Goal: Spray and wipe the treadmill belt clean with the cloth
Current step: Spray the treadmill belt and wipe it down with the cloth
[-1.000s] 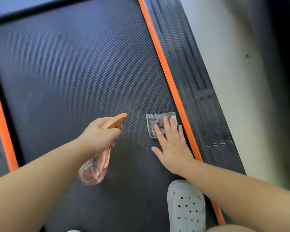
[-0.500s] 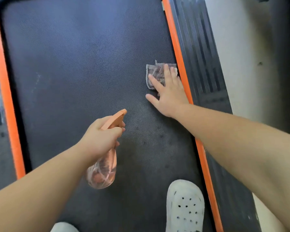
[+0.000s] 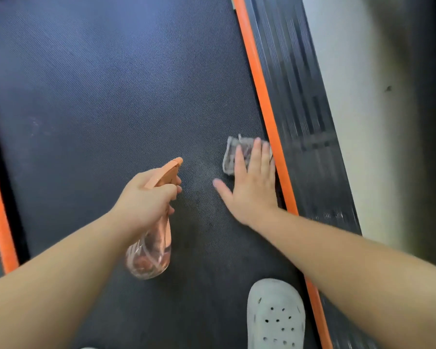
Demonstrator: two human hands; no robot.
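Since half a second ago the cloth (image 3: 230, 157) has slid back down the belt (image 3: 111, 84) toward the person, and it is now nearer the shoe (image 3: 275, 316). The bottle (image 3: 149, 255) hangs much where it was.

Head view: the cloth is small, grey and crumpled, blurred at its edges. It lies flat on the belt just beside the right-hand strip (image 3: 259, 96). The right grip (image 3: 252, 187) lies open on it, with straight fingers pressing its near half and the thumb spread out on the bare belt. The left grip (image 3: 146, 197) is curled round the neck of the bottle, which is clear and pink-tinted with an orange spray head (image 3: 166, 172). The head points away from the person, above the middle of the belt.

The belt is dark with a fine woven texture, and a darker speckled patch lies between the two grips. Orange strips run along both of its sides, and outside the right one is a black ribbed rail (image 3: 300, 109). Beyond the rail is a pale floor (image 3: 350, 96). The shoe is white, perforated and stands on the belt.
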